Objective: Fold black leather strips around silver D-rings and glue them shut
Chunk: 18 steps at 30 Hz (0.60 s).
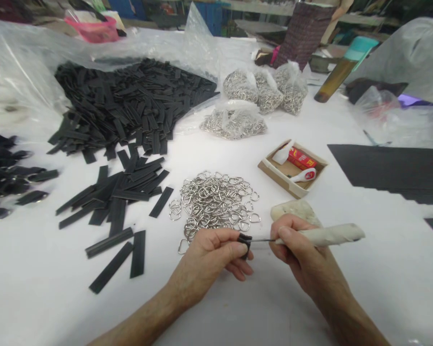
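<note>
My left hand [216, 254] pinches a short black strip [245, 246] between thumb and fingertips. Whether a ring sits in that strip is hidden by the fingers. In my right hand [298, 250] is a thin metal-tipped tool with a pale wrapped handle [334, 235], its tip touching the black strip. Just beyond my left hand lies a heap of silver D-rings [216, 199]. Flat black strips [117, 211] are scattered to the left, in front of a large pile of the same strips [130, 105]. Behind my right hand rests a whitish lump [296, 211].
A shallow cardboard box [292, 168] holds small white bottles and a red packet. Farther back are clear bags of D-rings [234, 120], a teal-lidded bottle [346, 69] and a pink basket [94, 29]. Black sheets [389, 173] lie at right; black looped pieces [14, 173] at far left.
</note>
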Motion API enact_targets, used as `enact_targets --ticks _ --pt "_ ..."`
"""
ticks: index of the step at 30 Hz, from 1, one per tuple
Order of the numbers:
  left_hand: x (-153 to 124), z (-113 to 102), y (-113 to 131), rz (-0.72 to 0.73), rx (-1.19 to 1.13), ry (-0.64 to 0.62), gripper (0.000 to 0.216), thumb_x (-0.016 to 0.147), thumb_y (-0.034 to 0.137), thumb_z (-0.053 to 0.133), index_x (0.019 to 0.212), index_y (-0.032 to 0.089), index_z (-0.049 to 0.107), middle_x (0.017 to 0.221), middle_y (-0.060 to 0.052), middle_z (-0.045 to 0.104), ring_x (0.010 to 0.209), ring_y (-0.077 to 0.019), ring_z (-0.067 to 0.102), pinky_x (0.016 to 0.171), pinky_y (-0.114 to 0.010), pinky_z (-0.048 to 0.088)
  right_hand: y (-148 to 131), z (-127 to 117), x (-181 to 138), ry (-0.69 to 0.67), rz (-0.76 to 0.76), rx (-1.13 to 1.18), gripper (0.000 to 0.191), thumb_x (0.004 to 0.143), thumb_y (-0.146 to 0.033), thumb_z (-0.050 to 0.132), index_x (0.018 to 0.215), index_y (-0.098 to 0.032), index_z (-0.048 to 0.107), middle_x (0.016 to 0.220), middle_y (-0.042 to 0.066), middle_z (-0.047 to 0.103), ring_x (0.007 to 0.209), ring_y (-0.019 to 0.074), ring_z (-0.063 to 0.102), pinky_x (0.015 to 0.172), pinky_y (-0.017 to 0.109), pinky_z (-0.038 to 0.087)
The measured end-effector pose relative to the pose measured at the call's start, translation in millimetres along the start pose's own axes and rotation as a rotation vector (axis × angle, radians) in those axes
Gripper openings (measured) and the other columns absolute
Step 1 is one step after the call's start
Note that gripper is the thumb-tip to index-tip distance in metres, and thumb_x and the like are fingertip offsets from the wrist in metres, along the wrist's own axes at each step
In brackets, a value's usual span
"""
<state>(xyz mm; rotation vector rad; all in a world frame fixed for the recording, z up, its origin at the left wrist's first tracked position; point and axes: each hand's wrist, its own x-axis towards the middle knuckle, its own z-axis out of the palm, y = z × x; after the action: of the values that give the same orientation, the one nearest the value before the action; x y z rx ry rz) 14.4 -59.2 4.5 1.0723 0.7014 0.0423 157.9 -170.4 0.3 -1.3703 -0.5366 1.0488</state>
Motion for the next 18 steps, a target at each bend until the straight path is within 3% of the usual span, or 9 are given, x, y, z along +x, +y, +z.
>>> enact_targets --ticks 11,18 --pt "-1.7 -0.1 0.5 -0.037 0.018 0.018 0.018 0.078 0.022 0.057 0.066 0.014 0.068 0.050 -0.002 0.065 0.046 -0.0111 0.060 0.050 -0.019 0.049 -3.8 -0.2 -2.0 0.008 0.003 -0.003 0.026 0.077 -0.036 0.061 0.061 -0.018 0.053 0.047 -0.005 0.038 0.046 0.0088 0.028 0.044 0.023 0.018" --pt "-0.5 -0.8 1.1 -0.047 0.003 0.038 0.018 0.077 0.023 0.058 0.066 0.013 0.069 0.050 -0.003 0.065 0.046 -0.0116 0.060 0.049 -0.020 0.049 -12.6 -11.5 0.7 0.168 -0.151 0.122 0.020 0.079 -0.033 0.062 0.065 -0.019 0.060 0.050 -0.003 0.038 0.048 0.0096 0.031 0.045 0.022 0.022"
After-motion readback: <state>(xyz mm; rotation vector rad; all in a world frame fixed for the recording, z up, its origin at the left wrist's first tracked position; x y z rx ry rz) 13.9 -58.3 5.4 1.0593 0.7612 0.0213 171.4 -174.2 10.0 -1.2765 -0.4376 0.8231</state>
